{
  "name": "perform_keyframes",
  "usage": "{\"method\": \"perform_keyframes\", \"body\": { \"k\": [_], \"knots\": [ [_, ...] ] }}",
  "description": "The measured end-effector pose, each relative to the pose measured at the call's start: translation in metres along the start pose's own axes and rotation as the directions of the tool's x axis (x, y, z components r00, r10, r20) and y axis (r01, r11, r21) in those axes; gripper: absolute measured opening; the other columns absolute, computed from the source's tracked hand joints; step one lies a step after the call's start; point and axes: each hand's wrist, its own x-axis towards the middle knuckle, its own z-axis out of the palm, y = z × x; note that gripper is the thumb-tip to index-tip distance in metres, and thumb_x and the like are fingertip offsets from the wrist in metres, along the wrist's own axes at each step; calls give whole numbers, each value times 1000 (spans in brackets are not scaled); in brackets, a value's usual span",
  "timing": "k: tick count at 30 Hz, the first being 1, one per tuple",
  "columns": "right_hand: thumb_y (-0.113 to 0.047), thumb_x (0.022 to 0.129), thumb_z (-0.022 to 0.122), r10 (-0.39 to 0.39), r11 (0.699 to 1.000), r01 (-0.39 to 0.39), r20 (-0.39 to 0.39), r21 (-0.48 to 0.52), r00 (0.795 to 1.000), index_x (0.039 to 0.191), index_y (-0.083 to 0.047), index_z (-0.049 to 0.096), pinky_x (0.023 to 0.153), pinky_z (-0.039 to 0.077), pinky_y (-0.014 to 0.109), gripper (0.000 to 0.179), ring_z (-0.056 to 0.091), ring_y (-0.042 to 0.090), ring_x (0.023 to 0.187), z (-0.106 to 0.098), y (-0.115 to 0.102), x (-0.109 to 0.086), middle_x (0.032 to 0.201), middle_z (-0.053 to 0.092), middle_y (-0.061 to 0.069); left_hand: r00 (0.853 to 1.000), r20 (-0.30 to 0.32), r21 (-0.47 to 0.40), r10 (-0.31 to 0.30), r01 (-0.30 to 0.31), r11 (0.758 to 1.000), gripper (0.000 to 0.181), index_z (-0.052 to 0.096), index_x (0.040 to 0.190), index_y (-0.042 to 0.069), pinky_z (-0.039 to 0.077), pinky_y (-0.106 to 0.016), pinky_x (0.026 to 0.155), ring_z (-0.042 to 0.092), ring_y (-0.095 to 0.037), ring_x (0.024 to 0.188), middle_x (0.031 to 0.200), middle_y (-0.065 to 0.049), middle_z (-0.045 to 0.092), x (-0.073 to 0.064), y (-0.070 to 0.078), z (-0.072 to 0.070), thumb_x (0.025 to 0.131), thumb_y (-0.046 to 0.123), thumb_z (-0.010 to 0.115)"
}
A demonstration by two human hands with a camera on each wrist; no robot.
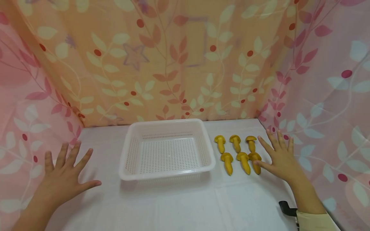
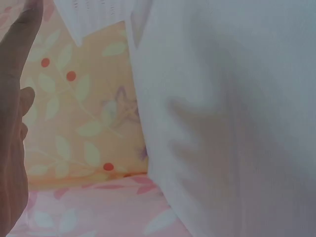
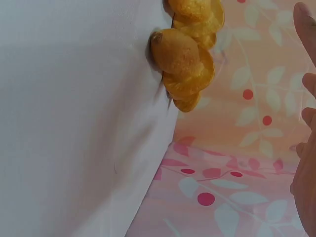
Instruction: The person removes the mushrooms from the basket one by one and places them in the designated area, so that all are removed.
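My left hand is spread with straight fingers over the left side of the table, holding nothing. My right hand, also spread and holding nothing, is just right of several yellow mushrooms. These lie in two rows with their caps toward the back; the right thumb overlaps the front-right mushroom in the head view. Left of them stands a white perforated plastic basket with nothing in it. The right wrist view shows mushrooms close up at the top, with the right hand along the right edge.
A white cloth covers the table. Floral curtains hang close around it: an orange one at the back, pink ones at the left and right. A black curved piece sticks out by the right wrist.
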Motion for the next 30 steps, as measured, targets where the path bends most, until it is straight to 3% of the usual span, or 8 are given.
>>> {"method": "perform_keyframes", "body": {
  "k": [4,10,18,25,30],
  "knots": [
    [-68,74,67,14,1000,-14,0,-4,1000,154,-30,18,108,-20,68,101,-16,34,148,0,-4,1,163,-8,3,1000,1,-24,-1,1,1000,118,11,155,31,-26,-65,105,-25,-33,145,161,-4,-18,1,3,1,63,83,62],
    [-63,73,71,-5,1000,6,-47,30,999,153,-24,28,110,-18,66,99,-10,36,148,1,-11,3,163,3,7,1000,-16,-62,3,-4,998,117,12,155,29,-26,-65,106,-25,-32,145,161,-4,-17,3,10,1,64,81,64],
    [-61,74,71,5,997,1,-76,78,997,152,-24,30,110,-19,65,96,-2,40,148,5,-16,8,163,7,6,998,-56,-147,27,-35,989,117,10,156,26,-24,-65,106,-22,-34,146,162,-9,-11,6,20,7,66,73,70],
    [-61,74,72,11,993,-3,-70,118,997,153,-27,26,111,-16,66,98,-10,33,149,10,-20,12,163,6,6,995,-93,-297,47,-72,952,119,10,156,20,-21,-65,108,-16,-38,147,163,-11,-6,7,30,15,66,61,77],
    [-57,76,72,24,982,-10,-73,188,997,153,-29,27,111,-15,66,93,-8,33,149,13,-26,15,163,10,5,995,-94,-429,37,-74,900,119,8,156,16,-21,-62,111,-15,-36,147,163,-12,-4,8,40,19,68,53,79]
  ]
}}
